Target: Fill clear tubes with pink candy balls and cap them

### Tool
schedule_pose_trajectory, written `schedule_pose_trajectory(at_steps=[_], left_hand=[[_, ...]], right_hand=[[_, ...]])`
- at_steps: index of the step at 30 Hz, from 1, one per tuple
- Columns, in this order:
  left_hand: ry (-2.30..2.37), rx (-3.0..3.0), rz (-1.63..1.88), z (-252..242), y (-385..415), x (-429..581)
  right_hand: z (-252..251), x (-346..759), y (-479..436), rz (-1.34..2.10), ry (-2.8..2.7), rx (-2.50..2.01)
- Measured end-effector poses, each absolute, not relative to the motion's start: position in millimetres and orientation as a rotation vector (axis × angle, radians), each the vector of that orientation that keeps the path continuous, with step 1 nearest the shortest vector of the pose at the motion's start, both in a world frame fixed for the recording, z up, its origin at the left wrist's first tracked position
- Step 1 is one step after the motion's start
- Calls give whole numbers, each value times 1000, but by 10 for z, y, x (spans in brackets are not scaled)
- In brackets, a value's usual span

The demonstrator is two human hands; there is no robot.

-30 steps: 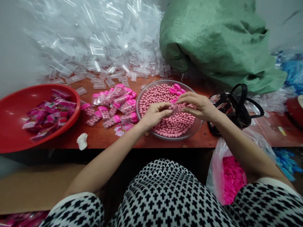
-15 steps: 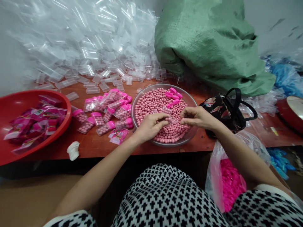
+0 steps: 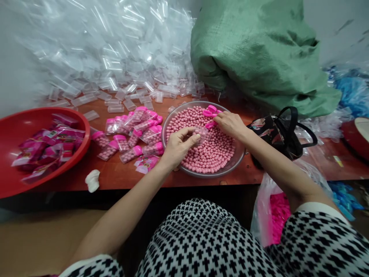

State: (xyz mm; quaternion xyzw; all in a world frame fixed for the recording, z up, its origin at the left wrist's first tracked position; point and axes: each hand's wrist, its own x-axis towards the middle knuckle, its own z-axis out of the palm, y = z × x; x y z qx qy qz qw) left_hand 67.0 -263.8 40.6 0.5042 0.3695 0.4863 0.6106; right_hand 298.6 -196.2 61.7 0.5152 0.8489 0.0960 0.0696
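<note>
The left hand [image 3: 176, 147] held a small clear tube [image 3: 202, 135] over the left part of a grey bowl [image 3: 239, 152], thumb and fingers pinched on its near end. The tube lay just past the fingertips, pointing toward the bowl's middle, with round pink beads [image 3: 211, 156] spread below it. How full it was could not be told against the beads behind. The right hand [image 3: 231, 124] was over the bowl's far right part, palm down, its fingertips at a few bright pink caps [image 3: 211, 109] that lay on the beads. I cannot tell whether those fingers were closed on a cap or only touching it. The caps were beyond the tube and a little to its right, near it. Left of the bowl, capped tubes [image 3: 134, 137] of beads lay in a loose pile on the red table [image 3: 121, 177], apart from both hands.
</note>
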Motion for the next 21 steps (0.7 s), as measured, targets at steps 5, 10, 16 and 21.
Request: schedule_pose_trajectory(at_steps=[5,10,16,21], left_hand=[[877,1373,1131,385,-2639,672],[929,1628,1078,387,-2673,697],[958,1707,1121,405,-2731,711],[953,1813,1192,399,-2757,689]], right_hand=[[589,3133,-2055,-74,2870,1819],[790,3026,-2456,-703,3346,1680],[893,2797,-2715,-293,3432,1417],[840,2768,-2720,-165,3461,1337]])
